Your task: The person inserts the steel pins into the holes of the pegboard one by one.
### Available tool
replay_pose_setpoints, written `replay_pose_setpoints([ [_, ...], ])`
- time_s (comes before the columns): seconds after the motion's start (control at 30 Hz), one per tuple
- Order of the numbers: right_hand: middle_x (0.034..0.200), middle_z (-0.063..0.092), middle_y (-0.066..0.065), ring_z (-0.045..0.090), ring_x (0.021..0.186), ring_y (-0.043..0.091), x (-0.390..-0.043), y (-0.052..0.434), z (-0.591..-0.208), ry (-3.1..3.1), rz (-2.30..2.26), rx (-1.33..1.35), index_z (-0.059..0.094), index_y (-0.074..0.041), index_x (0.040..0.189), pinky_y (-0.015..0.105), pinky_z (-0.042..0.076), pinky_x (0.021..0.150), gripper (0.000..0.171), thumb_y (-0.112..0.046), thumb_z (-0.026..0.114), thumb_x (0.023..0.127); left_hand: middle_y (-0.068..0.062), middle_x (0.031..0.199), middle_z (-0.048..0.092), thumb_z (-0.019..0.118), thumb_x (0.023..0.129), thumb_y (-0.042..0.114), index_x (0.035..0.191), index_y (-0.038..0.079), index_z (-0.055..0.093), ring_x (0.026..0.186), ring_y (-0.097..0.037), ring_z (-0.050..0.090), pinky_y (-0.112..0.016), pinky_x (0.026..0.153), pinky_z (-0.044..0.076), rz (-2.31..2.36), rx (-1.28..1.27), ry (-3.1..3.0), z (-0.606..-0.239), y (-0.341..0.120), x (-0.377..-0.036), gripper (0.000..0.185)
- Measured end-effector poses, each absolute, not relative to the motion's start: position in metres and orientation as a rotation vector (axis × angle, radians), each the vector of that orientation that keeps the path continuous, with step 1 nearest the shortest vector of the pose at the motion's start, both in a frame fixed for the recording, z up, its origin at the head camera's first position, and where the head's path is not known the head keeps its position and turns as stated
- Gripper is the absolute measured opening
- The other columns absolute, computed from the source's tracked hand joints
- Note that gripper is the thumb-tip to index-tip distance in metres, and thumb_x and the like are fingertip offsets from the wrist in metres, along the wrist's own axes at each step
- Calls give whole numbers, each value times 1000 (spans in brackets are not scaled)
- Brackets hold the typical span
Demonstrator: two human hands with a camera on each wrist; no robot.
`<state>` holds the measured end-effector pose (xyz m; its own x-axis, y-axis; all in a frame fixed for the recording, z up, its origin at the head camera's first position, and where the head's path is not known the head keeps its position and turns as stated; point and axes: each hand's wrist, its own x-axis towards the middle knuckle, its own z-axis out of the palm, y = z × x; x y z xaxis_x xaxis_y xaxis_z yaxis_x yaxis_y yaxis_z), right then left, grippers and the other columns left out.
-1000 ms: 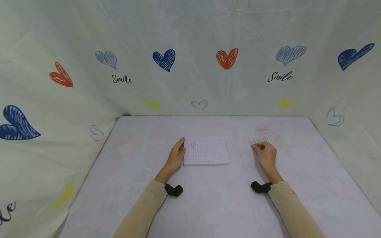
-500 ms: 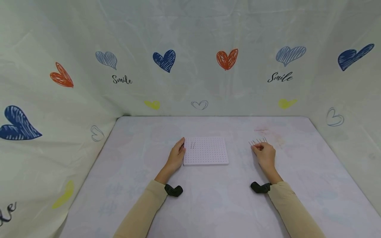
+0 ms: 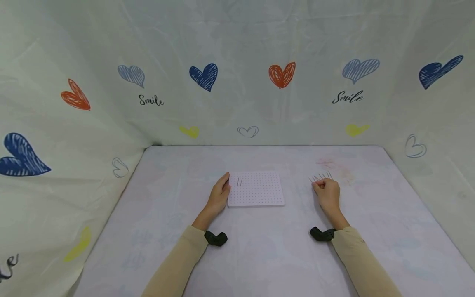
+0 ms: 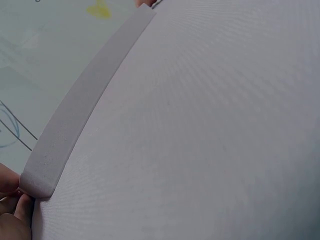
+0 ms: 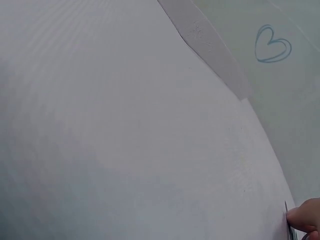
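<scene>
Hidden: both wrist views show mostly bare table (image 4: 210,125)
Left hand (image 3: 219,193): fingers relaxed, resting against pegboard (image 3: 256,189) edge; 2 pins (image 3: 240,181) stand in it
Right hand (image 3: 326,192): curled over pin row (image 3: 321,177); grip unclear

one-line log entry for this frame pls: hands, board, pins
left hand: rests against perforated board left edge | right hand: fingers curled at row of pins, grip unclear | board: two pins standing

The head camera looks forward and down over the whole table (image 3: 259,255). Each wrist camera skims that same tabletop from very close, facing the backdrop (image 3: 237,41).
</scene>
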<state>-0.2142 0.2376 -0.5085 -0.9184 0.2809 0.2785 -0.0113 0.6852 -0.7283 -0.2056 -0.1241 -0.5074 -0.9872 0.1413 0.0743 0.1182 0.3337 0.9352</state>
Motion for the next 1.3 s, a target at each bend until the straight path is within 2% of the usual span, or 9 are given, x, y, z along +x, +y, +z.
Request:
replay_pose_setpoints([
  [0.17, 66, 57, 11, 50, 66, 23, -214, 237, -509, -2523, 1106, -200, 69, 10, 80, 26, 37, 56, 14, 0, 71, 89, -24, 160, 22, 37, 105, -2, 153, -10, 23, 147, -34, 24, -42, 119, 25, 1793, 264, 2545, -507, -125, -205, 50],
  [0.5, 67, 58, 10, 49, 65, 23, -212, 239, -508, -2537, 1092, -247, 71, 9, 82, 30, 36, 58, 16, -5, 73, 89, -24, 160, 22, 37, 105, -2, 153, -9, 23, 147, -33, 23, -42, 120, 25, 1787, 265, 2542, -508, -124, -205, 50],
  [0.7, 65, 56, 9, 48, 65, 21, -214, 239, -509, -2546, 1114, -184, 68, 10, 81, 27, 36, 56, 13, 0, 71, 89, -24, 160, 22, 37, 105, -2, 153, -9, 23, 147, -33, 23, -41, 120, 25, 1795, 262, 2538, -508, -125, -205, 50],
  [0.93, 64, 53, 9, 47, 64, 23, -217, 240, -507, -2567, 1092, -120, 66, 11, 82, 28, 35, 56, 12, 2, 68, 91, -22, 161, 22, 37, 106, -1, 154, -8, 24, 148, -30, 24, -39, 120, 25, 1795, 250, 2531, -508, -125, -206, 50],
  [1.07, 64, 53, 8, 46, 63, 21, -217, 240, -506, -2587, 1095, -119, 67, 12, 84, 27, 34, 55, 13, 1, 68, 91, -24, 160, 23, 37, 105, -2, 153, -9, 24, 147, -33, 24, -41, 120, 25, 1792, 265, 2543, -508, -125, -206, 50],
  [1.3, 71, 53, 10, 46, 68, 21, -218, 243, -500, -2621, 1160, -104, 65, 12, 90, 26, 35, 57, 15, -2, 65, 95, -24, 160, 22, 37, 105, -2, 153, -9, 24, 147, -33, 23, -41, 119, 25, 1803, 270, 2538, -507, -124, -206, 50],
])
